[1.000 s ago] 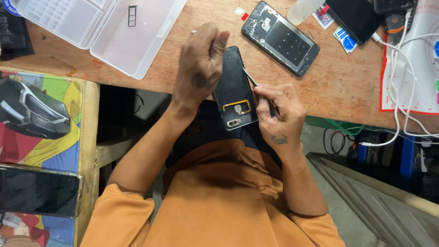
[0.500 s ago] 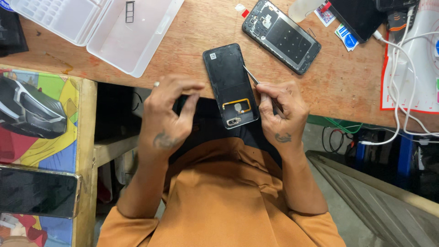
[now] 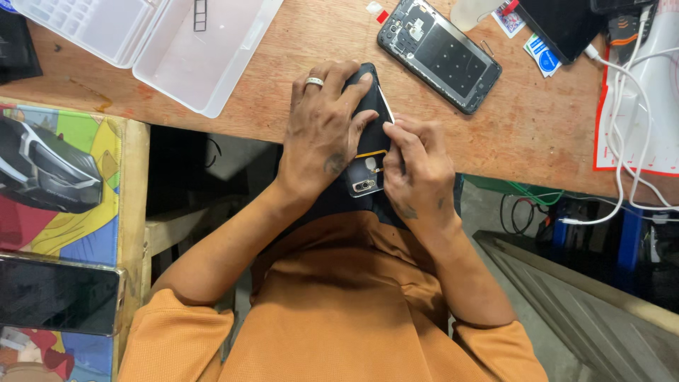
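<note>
Your wooden bench (image 3: 283, 106) fills the top of the view, with a clear plastic parts box (image 3: 141, 42) open at eleven o'clock and a stripped phone frame (image 3: 438, 53) lying face-down at one o'clock. Dead centre, the black phone (image 3: 371, 152) hangs half over the bench edge, camera end towards you. Your left hand (image 3: 322, 134) lies flat across it, fingers spread, pressing it down. Your right hand (image 3: 417, 170) is pinched at its three o'clock edge; whether it grips a tool, I cannot tell. That back cover looks thin, glossy and slick, likely brittle if bent. Better to hold it by the long side edges, clear of the camera glass.
</note>
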